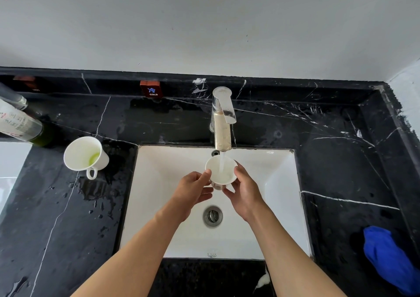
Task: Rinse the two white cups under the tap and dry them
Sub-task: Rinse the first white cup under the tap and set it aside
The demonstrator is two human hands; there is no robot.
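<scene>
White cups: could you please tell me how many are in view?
2: one cup held by both hands under the tap, another cup on the counter left of the sink.

Small red sign (pixel 150 89) on black marble backsplash reads "冷" above "COLD"; second red sign (pixel 27 83) far left illegible; bottle label (pixel 16 120) print unreadable.

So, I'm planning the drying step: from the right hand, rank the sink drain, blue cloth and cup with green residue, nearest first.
From the right hand:
1. Sink drain, just below-left in the basin.
2. Blue cloth, right counter edge.
3. Cup with green residue, far left counter.
</scene>
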